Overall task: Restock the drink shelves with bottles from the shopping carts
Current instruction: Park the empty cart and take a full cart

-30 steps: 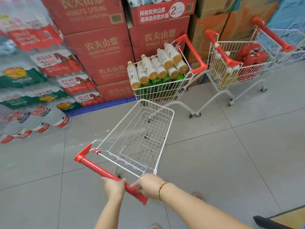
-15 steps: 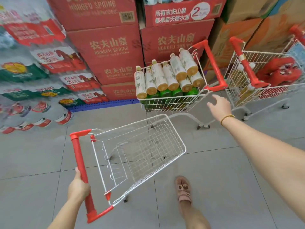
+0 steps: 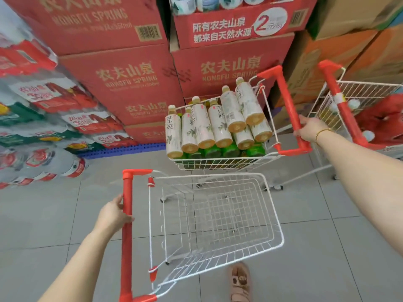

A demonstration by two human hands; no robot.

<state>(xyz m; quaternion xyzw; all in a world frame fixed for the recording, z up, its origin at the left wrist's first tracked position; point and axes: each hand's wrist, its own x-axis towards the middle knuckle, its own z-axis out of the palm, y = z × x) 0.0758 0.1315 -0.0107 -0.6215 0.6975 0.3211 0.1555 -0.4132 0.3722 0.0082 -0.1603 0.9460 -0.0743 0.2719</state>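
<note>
Bottles (image 3: 218,125) labelled 茶粹, Nongfu Spring cartons (image 3: 126,77)

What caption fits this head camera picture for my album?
Left hand holds the empty cart, right hand holds the bottle cart.

Stacked red cardboard cartons (image 3: 126,77) all say 农夫山泉 / NONGFU SPRING. The open-topped red carton above (image 3: 222,29) reads 所有农夫山泉都来自天然水源, with a big 2 in a white circle (image 3: 270,20). The pale white-labelled plastic bottle (image 3: 173,131) looks like 茶粹, not 100% sure. The clear shrink-wrapped water packs (image 3: 43,94) show a red 30, the rest is too blurry.
</note>
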